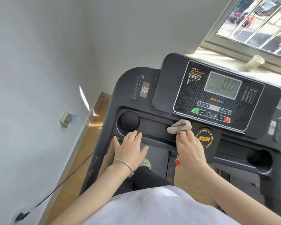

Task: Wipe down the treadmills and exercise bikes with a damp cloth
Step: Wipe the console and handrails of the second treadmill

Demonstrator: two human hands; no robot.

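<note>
Pinching one cloth (pixel 179 126) in right grip (pixel 189 144) | left grip (pixel 130 147) spread flat on one treadmill (pixel 166 75) | two cupholders (pixel 129 120) (pixel 260 161)

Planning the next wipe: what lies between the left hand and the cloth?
Head view: only bare black treadmill tray between left hand and cloth.

Lit brightly by daylight through the window (pixel 256 21) at upper right. Blown out to near white along the sill (pixel 217 59). Marked by a thin slanted streak of sun on the pale wall (pixel 39 54) and a warm patch on the wooden floor (pixel 94 123). Sheened faintly across the black console (pixel 167 78). Shadowed softly beneath the left hand (pixel 130 148) and right hand (pixel 190 146). Slightly soft throughout, with small console print and the folds of the cloth (pixel 179 126) smeared. Bent by the wide lens, with wall lines leaning at the edges.
</note>
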